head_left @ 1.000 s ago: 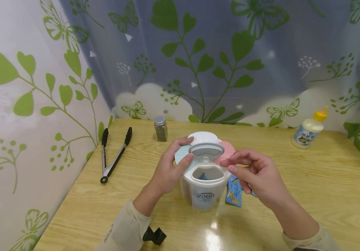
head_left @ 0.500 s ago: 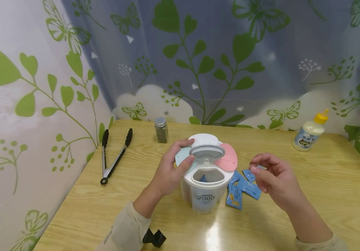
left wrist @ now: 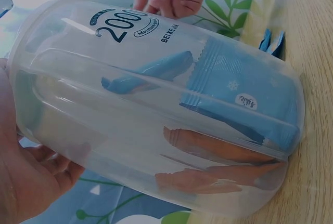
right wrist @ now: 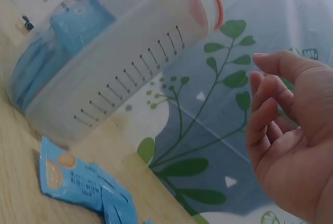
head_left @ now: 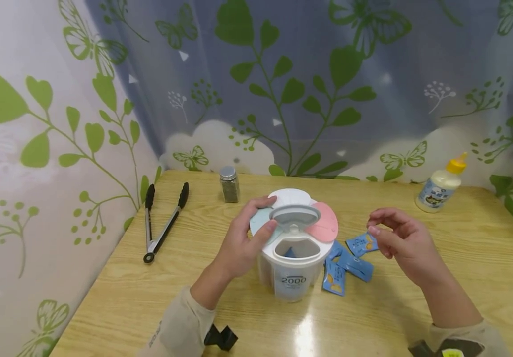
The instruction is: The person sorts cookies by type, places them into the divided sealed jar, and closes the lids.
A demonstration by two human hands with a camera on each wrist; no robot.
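A clear divided storage canister [head_left: 293, 285] with a petal-shaped lid stands on the table. Its front grey flap [head_left: 295, 216] is tipped up over an opening. My left hand [head_left: 244, 243] grips the canister's left side, with the thumb on the pale green lid petal [head_left: 262, 225]. Through the wall, the left wrist view shows blue packets [left wrist: 247, 91] in one compartment and orange-brown packets [left wrist: 208, 148] in another. To the right of the canister, my right hand [head_left: 410, 248] hovers with fingers loosely bent, holding nothing. Several blue packets [head_left: 334, 277] lie between that hand and the canister.
Metal tongs [head_left: 161, 228] with black tips lie spread at the left. Toward the back stand a small shaker jar [head_left: 229, 185] and, at the right, a bottle [head_left: 438, 189] with a yellow nozzle. A patterned curtain [head_left: 310, 99] hangs behind the table [head_left: 149, 307].
My right hand has drawn back to the right from the lid, uncovering the pink petal and the blue packets on the table. The left hand and the canister stay in place.
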